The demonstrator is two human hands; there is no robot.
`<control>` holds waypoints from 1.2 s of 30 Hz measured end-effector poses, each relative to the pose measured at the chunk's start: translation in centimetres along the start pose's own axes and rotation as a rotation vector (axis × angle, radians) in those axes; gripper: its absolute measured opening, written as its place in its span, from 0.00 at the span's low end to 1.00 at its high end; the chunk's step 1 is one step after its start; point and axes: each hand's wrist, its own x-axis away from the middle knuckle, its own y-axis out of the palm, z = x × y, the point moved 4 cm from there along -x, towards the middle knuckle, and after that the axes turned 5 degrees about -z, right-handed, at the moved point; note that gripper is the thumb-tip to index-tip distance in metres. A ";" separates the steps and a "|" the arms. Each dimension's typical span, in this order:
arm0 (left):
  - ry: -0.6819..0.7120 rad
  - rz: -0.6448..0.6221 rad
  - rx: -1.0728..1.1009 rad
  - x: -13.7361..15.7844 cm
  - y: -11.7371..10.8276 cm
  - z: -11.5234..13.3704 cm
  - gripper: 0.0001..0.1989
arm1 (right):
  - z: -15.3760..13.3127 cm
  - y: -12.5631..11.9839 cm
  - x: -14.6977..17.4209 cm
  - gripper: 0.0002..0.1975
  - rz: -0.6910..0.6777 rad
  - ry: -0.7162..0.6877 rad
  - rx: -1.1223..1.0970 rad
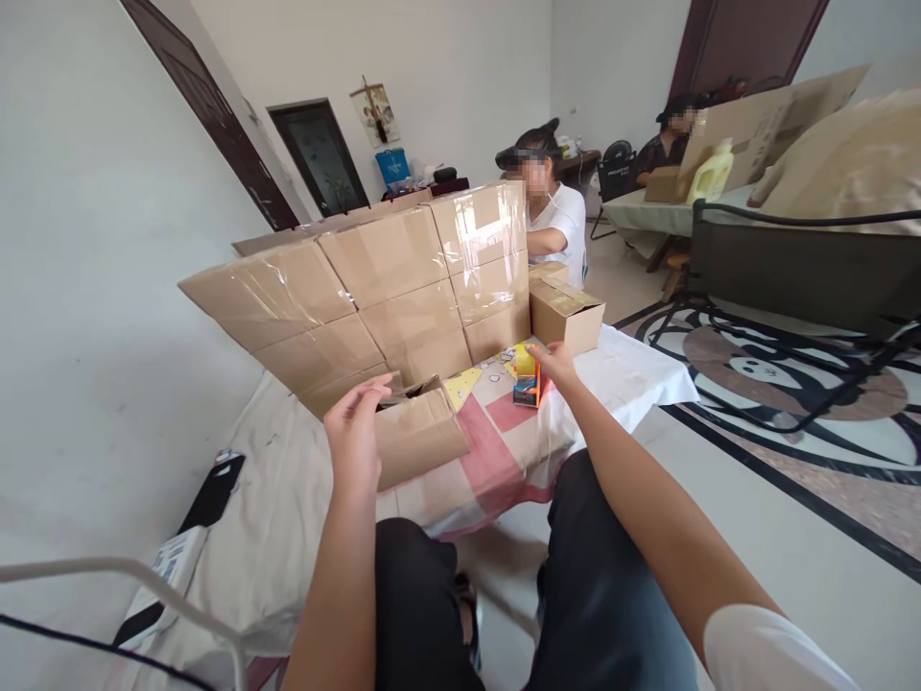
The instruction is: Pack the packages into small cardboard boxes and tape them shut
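My right hand (555,361) pinches the top edge of a small yellow, orange and dark blue packaged box (528,384), held upright at the tablecloth; I cannot tell whether its bottom rests on the cloth. My left hand (354,422) is at the left end of a low cardboard box (421,437) with raised flaps. Its fingers are stretched out, slightly bent, over the box's rim, and hold nothing that I can see. What lies inside this box is mostly hidden by its front wall and flaps.
A taped wall of stacked cardboard boxes (403,288) stands across the table. Right of it is a closed brown carton (568,312). A person in a white shirt (565,230) sits behind. A folding chair (798,278) stands at right; a phone (212,489) lies at left.
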 end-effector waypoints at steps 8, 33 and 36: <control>0.049 -0.338 -0.045 1.7 4.7 1.1 0.10 | -7.1 7.0 8.3 0.28 -0.524 -0.115 -0.128; -0.061 -0.514 -0.317 3.7 -0.9 -0.7 0.14 | -8.5 15.0 14.9 0.35 -1.124 0.372 -0.057; -0.036 -0.559 -0.292 4.0 -0.4 -0.4 0.14 | -9.2 15.6 15.2 0.27 -1.037 0.269 -0.179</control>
